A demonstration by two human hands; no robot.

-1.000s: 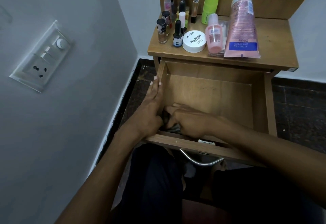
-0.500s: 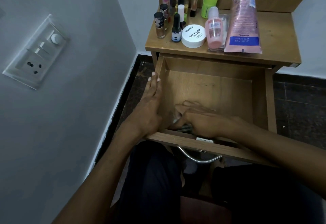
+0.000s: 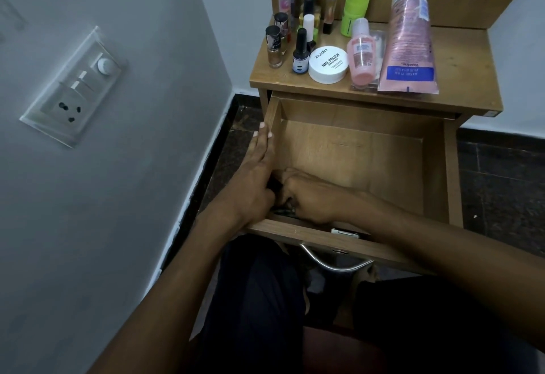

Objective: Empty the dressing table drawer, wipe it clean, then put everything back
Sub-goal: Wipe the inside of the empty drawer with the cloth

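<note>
Grey wall and dark floor frame a wooden dressing-table worktop [image 3: 466, 58] crowded with nail polish bottles [image 3: 300, 52], a white nail polish wipes tub [image 3: 328, 64] and a pink lotion tube [image 3: 408, 40]. Below, the pulled-out drawer [image 3: 368, 149] runs its long axis from 12 to 6 o'clock, open end toward the person. Left hand [image 3: 256, 179] lies flat, fingers straight, along the 9 o'clock wall; right hand [image 3: 309, 196] curls around a dark cloth [image 3: 274, 188] in the 7 o'clock corner. Hard scrubbing could jolt the table and topple the bottles.
</note>
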